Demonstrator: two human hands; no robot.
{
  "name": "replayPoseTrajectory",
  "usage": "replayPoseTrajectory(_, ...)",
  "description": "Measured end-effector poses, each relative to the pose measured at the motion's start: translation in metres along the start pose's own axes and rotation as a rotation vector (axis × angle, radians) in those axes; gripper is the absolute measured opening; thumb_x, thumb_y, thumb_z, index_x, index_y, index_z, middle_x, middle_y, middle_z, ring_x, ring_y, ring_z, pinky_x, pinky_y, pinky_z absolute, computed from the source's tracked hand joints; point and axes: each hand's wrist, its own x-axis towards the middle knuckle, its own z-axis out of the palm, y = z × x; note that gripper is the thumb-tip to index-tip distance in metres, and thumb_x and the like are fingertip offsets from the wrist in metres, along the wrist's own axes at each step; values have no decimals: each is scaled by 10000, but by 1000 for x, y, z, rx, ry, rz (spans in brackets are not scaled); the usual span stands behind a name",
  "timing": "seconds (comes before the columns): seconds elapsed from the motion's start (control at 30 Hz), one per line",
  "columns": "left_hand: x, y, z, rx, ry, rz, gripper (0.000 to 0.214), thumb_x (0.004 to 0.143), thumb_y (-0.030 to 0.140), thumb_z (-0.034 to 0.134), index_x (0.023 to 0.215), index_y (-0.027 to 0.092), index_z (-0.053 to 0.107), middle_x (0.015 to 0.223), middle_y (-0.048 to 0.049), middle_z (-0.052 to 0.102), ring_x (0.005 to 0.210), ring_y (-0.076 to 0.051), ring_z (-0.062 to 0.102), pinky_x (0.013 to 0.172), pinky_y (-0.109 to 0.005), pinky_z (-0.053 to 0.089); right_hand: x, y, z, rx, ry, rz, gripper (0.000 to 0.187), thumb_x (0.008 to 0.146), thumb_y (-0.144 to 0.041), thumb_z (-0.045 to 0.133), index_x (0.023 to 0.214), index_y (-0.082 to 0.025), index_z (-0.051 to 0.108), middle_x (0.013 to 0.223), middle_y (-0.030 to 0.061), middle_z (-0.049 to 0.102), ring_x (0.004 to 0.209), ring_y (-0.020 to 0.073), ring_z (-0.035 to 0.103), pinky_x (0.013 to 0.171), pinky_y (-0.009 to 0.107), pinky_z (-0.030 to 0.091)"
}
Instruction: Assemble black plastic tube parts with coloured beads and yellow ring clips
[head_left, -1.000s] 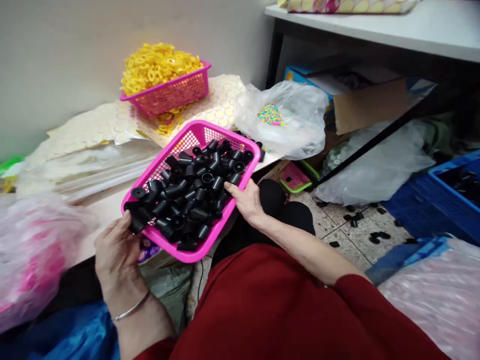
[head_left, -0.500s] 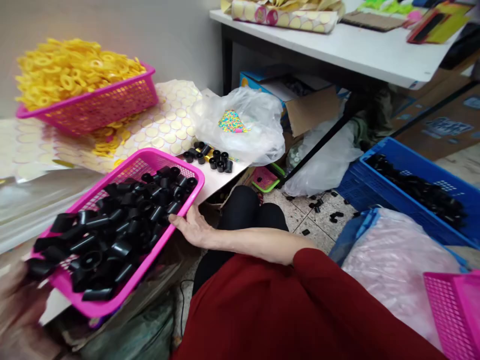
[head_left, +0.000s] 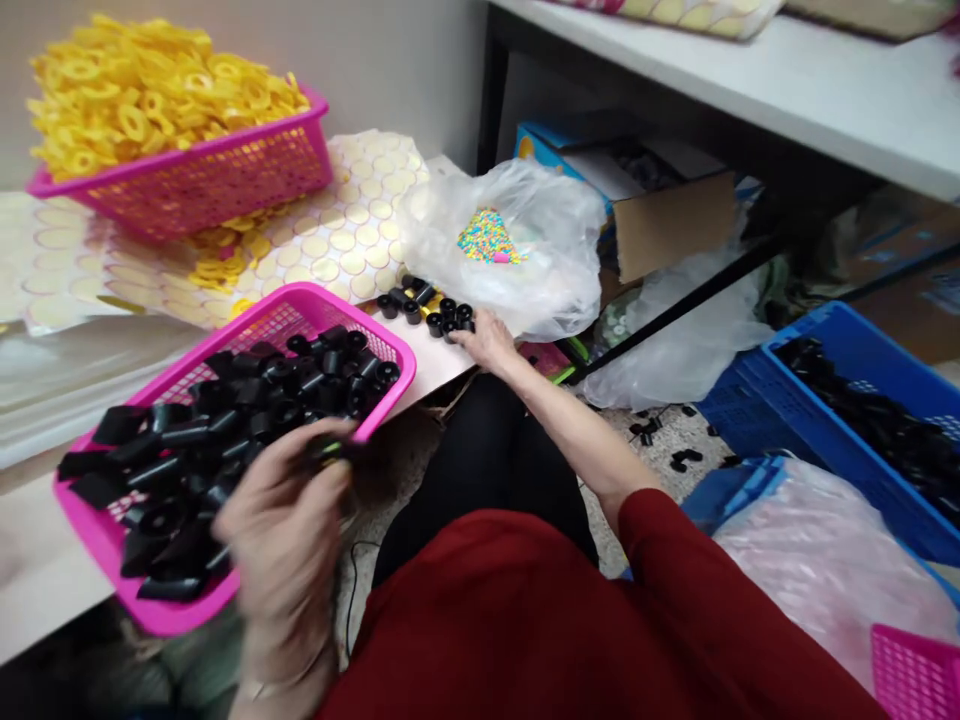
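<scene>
My left hand [head_left: 289, 520] is closed, its fingertips pinching a small dark piece with a yellow-green spot [head_left: 330, 450]; blur hides its exact shape. It hovers over the near edge of a pink plastic basket [head_left: 277, 520] heaped with short black plastic cylinders [head_left: 225, 400]. Farther along the bench, my right hand [head_left: 491, 342] has its thumb and finger around a black cylinder [head_left: 463, 318] at the edge of a small standing group. Some yellow pieces [head_left: 433, 307] lie among that group.
A pink basket of yellow rings [head_left: 165, 110] stands at the back left beside a sheet with round cutouts [head_left: 352, 220]. A plastic bag [head_left: 555, 270] holds tiny coloured beads [head_left: 487, 238]. To the right are a blue crate [head_left: 847, 400] and a white table [head_left: 750, 70]. Black pieces litter the floor.
My right hand has left the basket's rim and reached the small group of cylinders. My left hand has come from the basket's left end to its near side, carrying a dark piece.
</scene>
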Motion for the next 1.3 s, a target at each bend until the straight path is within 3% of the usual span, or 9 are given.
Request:
replayPoseTrajectory(0.1,8,-22,65,-142,-162,17,281,642,297,802,898,217,719,909,-25,703,840,-172,638,776,-275,529,10,7,0,44,-48,-81,382,694,-351,714,1016,-167,622,949,63,645,959,264,587,865,409,464)
replayPoseTrajectory(0.17,17,-40,98,-187,-234,-26,307,624,300,814,894,201,707,904,-32,690,853,-173,635,799,-281,520,14,12,-2,65,-89,-123,357,669,-347,717,969,-170,641,872,28,639,902,241,585,834,379,461)
replayPoseTrajectory(0.33,42,-98,143,-62,-218,-17,397,668,346,772,1014,188,659,965,-57,661,902,-190,620,874,-335,494,17,22,-12,69,-152,-192,299,687,-345,648,935,-179,662,764,-8,601,792,190,551,756,311,441)
replayPoseTrajectory(0.5,75,-142,157,264,-49,164,355,744,377,695,1027,172,635,923,-63,607,934,-217,582,899,-359,458,11,45,-15,207,-153,-350,373,694,-268,558,1042,-171,650,917,33,621,872,202,542,805,323,442)
replayPoseTrajectory(0.7,104,-142,162,346,29,168,391,849,432,554,1118,149,553,1059,-121,556,1071,-270,543,991,-405,403,6,49,-33,412,-158,-371,333,723,-310,579,1031,-187,604,995,37,611,919,189,547,812,320,445)
replayPoseTrajectory(0.9,101,-144,171,380,104,316,541,856,455,543,1263,107,467,1404,-266,395,1398,-371,285,1138,-527,218,40,42,-68,633,81,-367,373,632,-272,690,988,-197,608,991,13,611,935,165,574,880,332,458)
replayPoseTrajectory(1.1,96,-153,177,398,25,389,411,845,441,567,1082,109,620,1248,-274,548,1290,-397,442,1078,-559,305,53,54,-64,889,105,-225,386,519,-273,802,862,-196,641,876,-11,644,828,131,598,834,316,507)
replayPoseTrajectory(1.3,86,-151,191,355,-38,483,419,857,379,580,1176,106,584,1205,-241,591,1137,-322,583,930,-450,483,30,49,-51,830,60,-294,386,562,-346,822,888,-209,668,895,-5,656,877,157,616,894,344,487)
